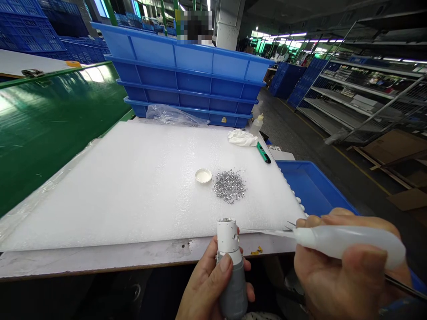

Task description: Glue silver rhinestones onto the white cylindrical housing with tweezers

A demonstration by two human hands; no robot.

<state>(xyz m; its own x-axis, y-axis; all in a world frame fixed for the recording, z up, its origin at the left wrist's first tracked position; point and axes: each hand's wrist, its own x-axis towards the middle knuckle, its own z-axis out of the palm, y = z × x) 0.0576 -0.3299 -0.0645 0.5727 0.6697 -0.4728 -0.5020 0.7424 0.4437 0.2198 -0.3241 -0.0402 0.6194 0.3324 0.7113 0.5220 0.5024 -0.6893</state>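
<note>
My left hand (213, 280) is wrapped round a grey-and-white cylindrical device (232, 284), held upright with its white end on top. Small metal parts show at its open top, and a hole is in its white side. In my right hand (353, 271) lies a translucent squeeze bottle (347, 240), tilted nearly level, its thin nozzle pointing left close to the device's white part. A slim dark metal tool, perhaps tweezers, is also tucked in that hand, tips showing beside the nozzle. Beyond the device are a pile of small silvery pieces (230, 186) and a shallow white cap (203, 175).
White foam sheet (133, 186) covers the table. Stacked blue bins (193, 80) stand at its back, with clear plastic film (173, 116) before them. A white cloth (243, 138), green cutter (263, 153) and another bottle (256, 124) lie back right. A blue tray (313, 186) adjoins the right edge.
</note>
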